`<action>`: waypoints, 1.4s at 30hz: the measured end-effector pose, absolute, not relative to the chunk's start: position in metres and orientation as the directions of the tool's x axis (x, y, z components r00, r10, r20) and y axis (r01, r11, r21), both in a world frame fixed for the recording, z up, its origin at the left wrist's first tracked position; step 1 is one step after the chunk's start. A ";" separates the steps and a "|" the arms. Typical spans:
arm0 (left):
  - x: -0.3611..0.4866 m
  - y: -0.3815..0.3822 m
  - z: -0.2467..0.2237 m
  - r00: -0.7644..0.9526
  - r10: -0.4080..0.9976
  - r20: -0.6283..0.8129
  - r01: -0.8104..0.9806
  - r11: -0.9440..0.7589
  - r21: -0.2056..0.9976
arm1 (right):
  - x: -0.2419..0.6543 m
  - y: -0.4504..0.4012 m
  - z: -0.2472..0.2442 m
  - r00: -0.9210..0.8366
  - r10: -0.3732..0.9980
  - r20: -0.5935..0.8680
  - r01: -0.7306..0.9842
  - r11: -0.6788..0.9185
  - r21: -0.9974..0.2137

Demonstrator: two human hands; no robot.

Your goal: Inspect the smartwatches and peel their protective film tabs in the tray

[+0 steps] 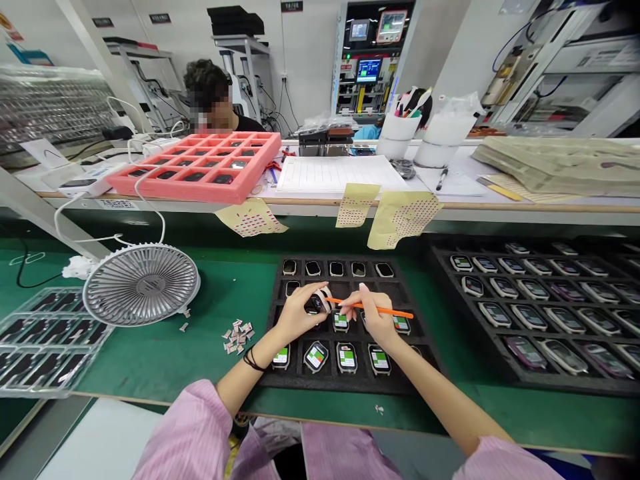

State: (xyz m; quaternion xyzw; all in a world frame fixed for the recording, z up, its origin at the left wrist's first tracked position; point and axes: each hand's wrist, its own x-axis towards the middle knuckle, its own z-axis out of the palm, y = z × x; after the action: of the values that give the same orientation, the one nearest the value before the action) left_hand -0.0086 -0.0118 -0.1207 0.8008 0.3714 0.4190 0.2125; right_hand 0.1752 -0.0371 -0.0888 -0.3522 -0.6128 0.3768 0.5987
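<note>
My left hand (pixel 295 313) is closed on a smartwatch body (pixel 317 301), tilted up over the black foam tray (pixel 350 385) in front of me. A thin orange stick (pixel 400 312) lies in the closed fingers of my right hand (pixel 376 319). Its left tip is at the side edge of the held watch; whether it touches cannot be made out. Below my hands, strapless watches sit in the tray's pockets, such as the watch (pixel 347 358) with a lit green and white screen. Watches in the back row (pixel 337 269) have dark screens. My hands hide part of the middle rows.
Left of the tray lie small pale pieces (pixel 238 337) in a pile, a grey fan (pixel 142 285) and a clear plastic tray (pixel 50 340). More watches fill a second foam tray (pixel 545 313) at right. Yellow sticker sheets (pixel 405 217) hang from the shelf. Behind it sits a person (pixel 215 97).
</note>
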 end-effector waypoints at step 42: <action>-0.008 -0.010 -0.123 0.361 0.779 0.513 0.415 -0.627 0.660 | 0.174 -0.037 -0.091 -0.085 0.918 0.388 -0.064 0.384 -0.921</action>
State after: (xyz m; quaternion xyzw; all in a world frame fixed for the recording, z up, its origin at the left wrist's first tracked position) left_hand -0.0083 -0.0102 -0.1226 0.7965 0.3746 0.4230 0.2152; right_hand 0.1737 -0.0369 -0.0911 -0.3552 -0.6005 0.4267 0.5755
